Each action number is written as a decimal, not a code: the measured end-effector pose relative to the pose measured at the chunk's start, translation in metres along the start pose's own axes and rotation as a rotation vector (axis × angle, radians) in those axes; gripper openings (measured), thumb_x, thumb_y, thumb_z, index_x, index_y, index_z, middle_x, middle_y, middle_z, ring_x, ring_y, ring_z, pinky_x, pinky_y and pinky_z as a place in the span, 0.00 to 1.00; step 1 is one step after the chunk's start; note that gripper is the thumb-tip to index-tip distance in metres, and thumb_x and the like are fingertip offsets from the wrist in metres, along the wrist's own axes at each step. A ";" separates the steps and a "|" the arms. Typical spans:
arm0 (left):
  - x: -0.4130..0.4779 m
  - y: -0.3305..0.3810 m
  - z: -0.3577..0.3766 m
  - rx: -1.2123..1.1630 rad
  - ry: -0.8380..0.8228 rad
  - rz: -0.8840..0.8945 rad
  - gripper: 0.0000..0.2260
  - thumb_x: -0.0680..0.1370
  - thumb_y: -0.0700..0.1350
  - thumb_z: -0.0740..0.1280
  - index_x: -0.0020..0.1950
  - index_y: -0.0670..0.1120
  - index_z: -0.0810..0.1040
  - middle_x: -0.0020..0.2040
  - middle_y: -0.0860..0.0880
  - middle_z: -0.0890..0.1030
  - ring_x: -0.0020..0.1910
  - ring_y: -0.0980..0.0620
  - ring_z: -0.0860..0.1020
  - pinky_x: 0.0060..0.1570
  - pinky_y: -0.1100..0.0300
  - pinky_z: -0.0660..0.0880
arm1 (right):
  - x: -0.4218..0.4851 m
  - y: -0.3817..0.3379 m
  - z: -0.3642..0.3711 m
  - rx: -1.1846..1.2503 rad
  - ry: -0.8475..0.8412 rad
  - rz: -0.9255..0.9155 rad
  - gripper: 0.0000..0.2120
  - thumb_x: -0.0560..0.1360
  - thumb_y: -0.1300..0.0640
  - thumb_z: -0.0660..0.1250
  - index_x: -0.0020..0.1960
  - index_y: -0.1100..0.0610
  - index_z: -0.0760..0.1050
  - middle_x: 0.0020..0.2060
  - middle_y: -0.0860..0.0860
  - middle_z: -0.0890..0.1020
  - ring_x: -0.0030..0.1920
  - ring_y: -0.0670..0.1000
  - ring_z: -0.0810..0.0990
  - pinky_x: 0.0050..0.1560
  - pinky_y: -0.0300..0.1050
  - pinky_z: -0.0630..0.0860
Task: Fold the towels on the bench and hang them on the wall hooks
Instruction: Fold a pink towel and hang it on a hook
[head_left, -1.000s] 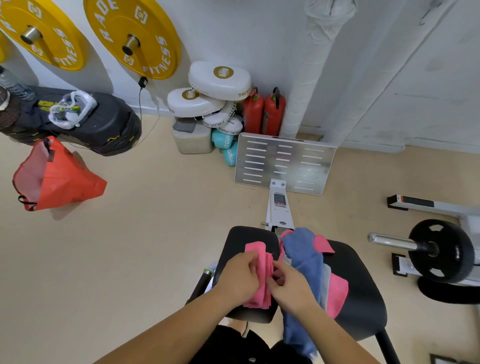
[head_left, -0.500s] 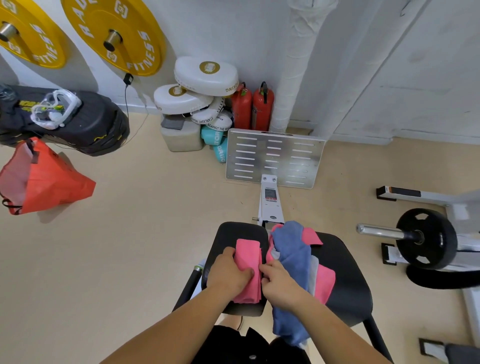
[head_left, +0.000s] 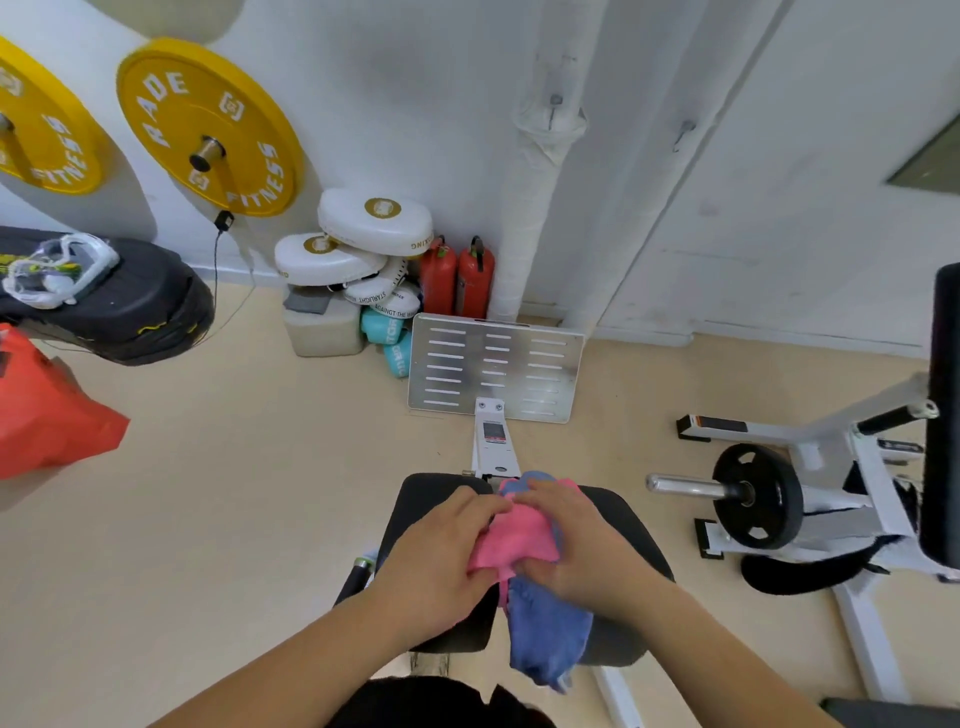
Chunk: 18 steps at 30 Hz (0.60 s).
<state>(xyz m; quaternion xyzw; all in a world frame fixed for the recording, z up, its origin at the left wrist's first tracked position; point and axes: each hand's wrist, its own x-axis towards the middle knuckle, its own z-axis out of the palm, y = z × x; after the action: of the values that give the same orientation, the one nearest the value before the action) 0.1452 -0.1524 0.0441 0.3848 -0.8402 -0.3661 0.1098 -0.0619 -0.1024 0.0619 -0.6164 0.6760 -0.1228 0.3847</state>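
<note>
So both hands are on the pink towel (head_left: 514, 540), right in the middle of the black padded counter (head_left: 423, 501). The left hand (head_left: 441, 551) has its grip curled around the towel's left edge, and the right hand (head_left: 576, 545) has its grip wrapped over the right side, thumb tucked in at the near edge. The towel is bunched up between them, not flat at all.

Under it is a blue towel (head_left: 550, 634). One end pokes out at the far side of the counter and the rest droops off the near edge. There's a bit more pink hanging by the blue one, can't tell if it's the same towel or another.

Up on the white wall there are two small hooks (head_left: 556, 101), one on the wrapped pipe and one just to the right of it.

Other stuff: yellow weight plates (head_left: 208, 130) on the wall, white boxing pads (head_left: 374, 218) stacked in the corner beside two red fire extinguishers (head_left: 457, 275), a slotted metal footplate (head_left: 493, 369) on the floor past the counter, and a black plate (head_left: 756, 496) on a bar off to the right.
</note>
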 end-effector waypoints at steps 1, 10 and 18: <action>-0.009 0.007 -0.006 0.009 0.013 0.028 0.25 0.75 0.56 0.70 0.70 0.58 0.69 0.52 0.62 0.68 0.46 0.63 0.70 0.41 0.71 0.66 | -0.009 -0.009 -0.009 -0.010 -0.019 -0.022 0.30 0.69 0.48 0.78 0.69 0.44 0.72 0.69 0.36 0.66 0.72 0.37 0.60 0.75 0.41 0.61; -0.089 0.040 -0.012 -0.146 0.024 -0.213 0.18 0.68 0.58 0.75 0.56 0.60 0.75 0.50 0.63 0.77 0.49 0.61 0.78 0.46 0.62 0.78 | -0.090 -0.018 0.001 0.278 0.056 -0.033 0.18 0.66 0.47 0.80 0.46 0.43 0.70 0.42 0.44 0.80 0.43 0.46 0.79 0.42 0.39 0.77; -0.141 0.048 -0.022 -0.771 0.148 -0.467 0.18 0.71 0.33 0.73 0.57 0.48 0.79 0.54 0.48 0.84 0.53 0.48 0.84 0.52 0.51 0.83 | -0.124 -0.029 0.031 0.808 0.151 0.171 0.25 0.67 0.48 0.81 0.59 0.55 0.74 0.49 0.56 0.88 0.52 0.57 0.87 0.59 0.61 0.82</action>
<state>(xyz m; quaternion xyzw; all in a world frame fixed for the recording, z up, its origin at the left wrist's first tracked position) 0.2241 -0.0407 0.1068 0.5203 -0.5230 -0.6385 0.2193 -0.0267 0.0161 0.1055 -0.3468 0.6485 -0.3906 0.5538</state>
